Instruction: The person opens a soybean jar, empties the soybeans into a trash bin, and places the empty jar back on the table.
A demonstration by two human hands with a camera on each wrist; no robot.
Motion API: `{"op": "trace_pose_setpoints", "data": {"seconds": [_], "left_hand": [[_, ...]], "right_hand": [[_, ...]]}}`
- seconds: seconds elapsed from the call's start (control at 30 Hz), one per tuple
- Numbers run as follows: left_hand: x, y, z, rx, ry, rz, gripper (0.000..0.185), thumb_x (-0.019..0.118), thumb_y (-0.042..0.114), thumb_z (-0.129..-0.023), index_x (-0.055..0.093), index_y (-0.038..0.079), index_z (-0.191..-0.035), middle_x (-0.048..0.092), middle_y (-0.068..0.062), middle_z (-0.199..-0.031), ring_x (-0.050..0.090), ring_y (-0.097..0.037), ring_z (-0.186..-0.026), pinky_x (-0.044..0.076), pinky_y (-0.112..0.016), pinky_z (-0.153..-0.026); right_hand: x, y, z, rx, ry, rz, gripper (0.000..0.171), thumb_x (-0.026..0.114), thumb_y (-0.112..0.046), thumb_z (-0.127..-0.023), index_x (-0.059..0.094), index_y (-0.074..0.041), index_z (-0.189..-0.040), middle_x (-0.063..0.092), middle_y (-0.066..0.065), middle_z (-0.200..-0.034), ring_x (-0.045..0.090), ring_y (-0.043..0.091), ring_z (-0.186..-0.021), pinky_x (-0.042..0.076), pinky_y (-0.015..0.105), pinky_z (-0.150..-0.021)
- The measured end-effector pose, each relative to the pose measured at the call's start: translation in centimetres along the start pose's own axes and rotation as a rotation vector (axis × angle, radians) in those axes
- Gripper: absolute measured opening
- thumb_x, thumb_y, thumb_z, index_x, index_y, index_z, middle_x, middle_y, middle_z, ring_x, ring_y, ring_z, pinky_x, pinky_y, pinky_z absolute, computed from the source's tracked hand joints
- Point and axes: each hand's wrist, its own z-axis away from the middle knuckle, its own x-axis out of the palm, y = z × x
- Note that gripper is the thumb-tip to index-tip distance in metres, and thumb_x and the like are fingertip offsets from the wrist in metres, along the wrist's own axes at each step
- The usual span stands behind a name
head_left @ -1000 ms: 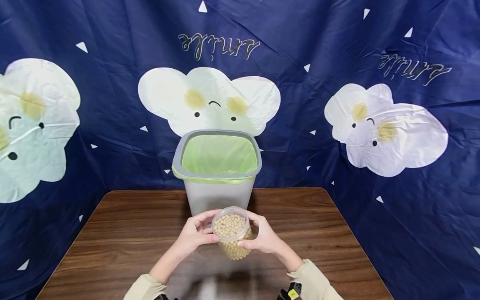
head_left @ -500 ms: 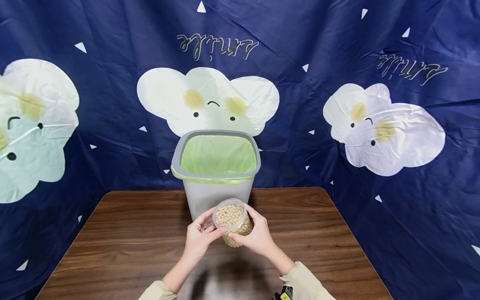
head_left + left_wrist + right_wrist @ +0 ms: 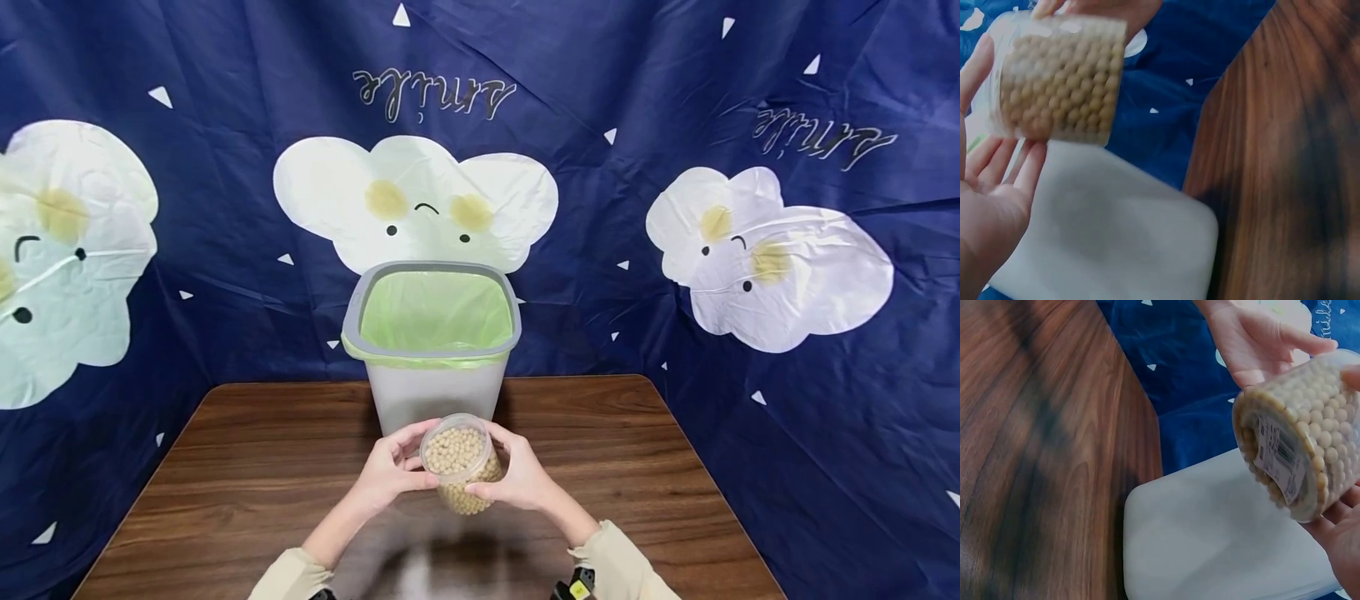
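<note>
Clock positions are read from the clear jar (image 3: 454, 492), head view. At 10, a white cloud print (image 3: 82, 208) is carried by the dark blue backdrop (image 3: 592, 192). At 8, the left forearm is covered by a cream sleeve (image 3: 288, 575). At 9, the jar is pinched near its rim by the left hand (image 3: 381, 477), thumb on the near side, fingers curled round the far side. At 12, a light grey bin (image 3: 438, 392) is stood upright on the wood-grain table (image 3: 225, 500); its inside is lined with a green bag (image 3: 427, 308). The jar itself is held in front of the bin, clear of the table, between both hands, well filled with beige balls (image 3: 454, 450); a printed label (image 3: 1280, 456) is seen at its base. At 3, the jar's side is gripped by the right hand (image 3: 525, 477), thumb laid across the near wall, fingers behind. Between 4 and 5, a black-and-yellow device (image 3: 577, 588) is worn at the right wrist. At 2, another cloud print (image 3: 832, 267) is shown.
</note>
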Motion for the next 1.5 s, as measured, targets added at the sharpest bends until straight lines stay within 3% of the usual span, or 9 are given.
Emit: {"op": "trace_pose_setpoints", "data": {"seconds": [0.13,0.2,0.37,0.63,0.73,0.97,1.03,1.4,1.5], "left_hand": [[1.4,0.2,0.3,0.006,0.170,-0.061,0.067,0.073,-0.010,-0.067,0.037,-0.022,-0.123,0.059,0.001,-0.115,0.057,-0.007,-0.101,0.049,-0.023,-0.081],[1.9,0.4,0.4,0.014,0.204,-0.079,0.066,0.072,-0.011,-0.067,0.038,-0.021,-0.123,0.058,0.003,-0.117,0.056,-0.006,-0.102,0.048,-0.022,-0.084],[1.3,1.1,0.4,0.051,0.104,-0.051,0.059,0.070,-0.009,-0.071,0.039,-0.024,-0.119,0.060,0.002,-0.114,0.057,-0.007,-0.101,0.050,-0.024,-0.081],[-0.1,0.8,-0.2,-0.002,-0.112,0.036,0.068,0.073,-0.003,-0.071,0.034,-0.022,-0.124,0.059,-0.004,-0.117,0.057,-0.012,-0.105,0.050,-0.028,-0.082],[-0.1,0.4,-0.2,0.004,-0.076,0.017,0.069,0.074,-0.005,-0.070,0.034,-0.024,-0.123,0.059,-0.006,-0.115,0.058,-0.012,-0.103,0.050,-0.028,-0.081],[0.7,-0.2,-0.4,-0.062,0.175,-0.151,0.067,0.074,-0.011,-0.064,0.043,-0.016,-0.123,0.053,-0.026,-0.119,0.056,-0.006,-0.102,0.050,-0.025,-0.081],[0.8,-0.2,-0.6,-0.087,0.202,-0.178,0.067,0.074,-0.010,-0.065,0.044,-0.013,-0.125,0.049,-0.029,-0.123,0.055,-0.004,-0.104,0.048,-0.024,-0.083],[-1.9,-0.7,-1.7,-0.163,0.015,-0.084,0.066,0.072,-0.005,-0.070,0.040,-0.014,-0.127,0.053,-0.019,-0.119,0.055,-0.010,-0.102,0.050,-0.030,-0.081],[-1.7,-0.8,-1.8,-0.137,0.036,-0.082,0.068,0.073,-0.007,-0.068,0.040,-0.015,-0.126,0.051,-0.024,-0.120,0.055,-0.010,-0.103,0.050,-0.030,-0.081]], "right_hand": [[0.1,-1.2,-0.1,-0.003,0.066,0.072,0.071,0.075,-0.002,-0.063,0.044,0.011,-0.125,0.057,0.024,-0.113,0.058,0.026,-0.099,0.047,0.028,-0.084],[0.0,-0.9,-0.1,-0.019,0.085,0.081,0.072,0.076,-0.003,-0.062,0.044,0.011,-0.125,0.058,0.024,-0.112,0.058,0.024,-0.100,0.048,0.029,-0.083],[-0.8,1.0,0.3,-0.051,0.016,-0.032,0.070,0.075,-0.005,-0.065,0.045,0.009,-0.126,0.058,0.024,-0.112,0.056,0.012,-0.099,0.048,0.028,-0.081],[-1.1,2.5,0.5,-0.049,-0.100,-0.110,0.070,0.074,-0.009,-0.066,0.044,0.005,-0.128,0.058,0.022,-0.114,0.056,0.011,-0.100,0.047,0.030,-0.084],[-0.7,2.9,0.4,-0.033,-0.074,-0.095,0.072,0.076,-0.007,-0.065,0.044,0.003,-0.129,0.057,0.019,-0.115,0.056,0.013,-0.102,0.047,0.030,-0.086],[-0.1,2.4,-0.3,-0.043,0.059,0.034,0.075,0.078,-0.002,-0.061,0.043,0.008,-0.127,0.057,0.023,-0.115,0.057,0.027,-0.102,0.046,0.032,-0.087],[-0.1,1.8,-0.6,-0.030,0.079,0.050,0.075,0.077,-0.001,-0.061,0.043,0.010,-0.126,0.056,0.024,-0.114,0.057,0.030,-0.102,0.046,0.033,-0.087],[-1.1,1.8,-2.0,-0.004,-0.052,-0.045,0.070,0.074,0.008,-0.063,0.042,0.013,-0.125,0.055,0.028,-0.113,0.056,0.032,-0.101,0.046,0.029,-0.088],[-1.1,1.9,-2.3,-0.007,-0.053,-0.041,0.070,0.074,0.008,-0.064,0.042,0.012,-0.126,0.055,0.028,-0.114,0.056,0.033,-0.102,0.046,0.029,-0.088]]}}
